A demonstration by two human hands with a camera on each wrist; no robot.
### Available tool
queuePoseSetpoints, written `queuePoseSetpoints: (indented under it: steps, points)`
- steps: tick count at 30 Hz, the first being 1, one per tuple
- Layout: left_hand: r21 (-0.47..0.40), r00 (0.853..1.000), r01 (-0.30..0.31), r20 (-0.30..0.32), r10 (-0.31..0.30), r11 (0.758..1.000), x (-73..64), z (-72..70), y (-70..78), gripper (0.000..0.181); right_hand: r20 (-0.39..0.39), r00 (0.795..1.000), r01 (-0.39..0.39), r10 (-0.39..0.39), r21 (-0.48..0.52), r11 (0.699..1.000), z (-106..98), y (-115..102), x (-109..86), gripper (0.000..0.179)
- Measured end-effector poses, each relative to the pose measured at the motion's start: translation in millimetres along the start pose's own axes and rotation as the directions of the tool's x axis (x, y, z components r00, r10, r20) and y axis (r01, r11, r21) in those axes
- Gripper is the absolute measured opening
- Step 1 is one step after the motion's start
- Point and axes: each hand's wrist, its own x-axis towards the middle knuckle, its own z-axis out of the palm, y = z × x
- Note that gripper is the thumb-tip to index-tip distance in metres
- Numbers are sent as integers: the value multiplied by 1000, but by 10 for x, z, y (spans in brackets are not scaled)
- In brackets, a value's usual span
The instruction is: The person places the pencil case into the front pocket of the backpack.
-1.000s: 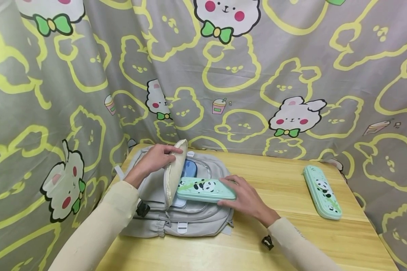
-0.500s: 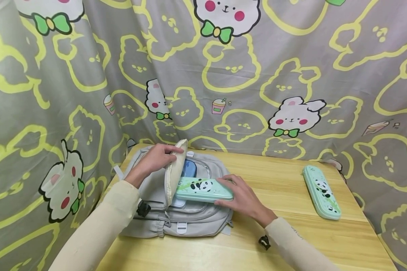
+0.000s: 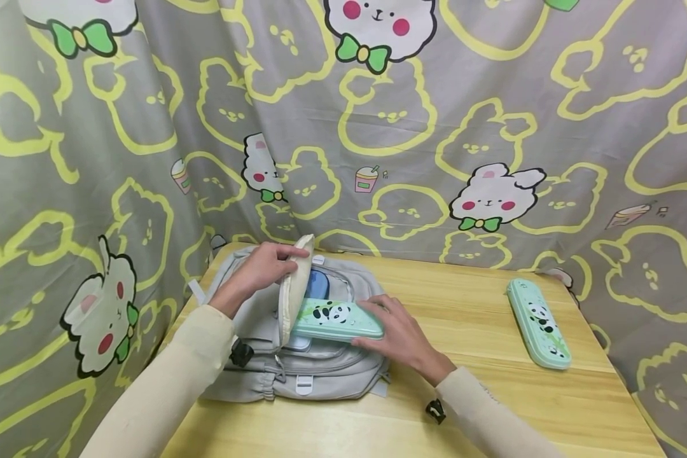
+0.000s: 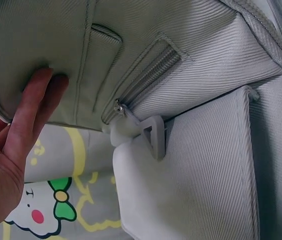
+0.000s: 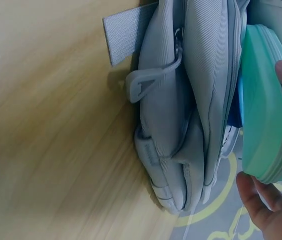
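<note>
A grey backpack (image 3: 349, 381) lies on the table with its front compartment unzipped. My left hand (image 3: 263, 270) holds up the flap (image 3: 296, 286) by its edge, fingers on the outer side in the left wrist view. My right hand (image 3: 397, 334) grips the right end of a mint-green pencil case (image 3: 343, 318) with a panda print, thumb on one face and fingers on the other in the right wrist view. The pencil case's left end is hidden under the flap. Inside the compartment show a blue case (image 3: 319, 284) and a pale blue item (image 3: 299, 344).
A second mint-green panda pencil case (image 3: 539, 323) lies at the right of the wooden table (image 3: 435, 280). A patterned curtain (image 3: 401, 140) hangs behind and to the left. A strap end (image 5: 128, 32) and a zip pull (image 5: 148, 82) stick out from the backpack.
My right hand has moved a little left, taking the pencil case further under the flap. My left hand keeps the flap raised in about the same place.
</note>
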Motion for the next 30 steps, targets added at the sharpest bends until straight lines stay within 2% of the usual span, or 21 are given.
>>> queuePoseSetpoints:
  steps: [11,30]
  points:
    - [-21,1000,-11,-11,11,1000,-1,28,21,42,-1,1000,-10,10,10,1000,36,-103,79,83]
    - [-21,1000,-13,-8,13,1000,-4,33,15,41,0,999,-42,42,38,998,225,-271,181,83]
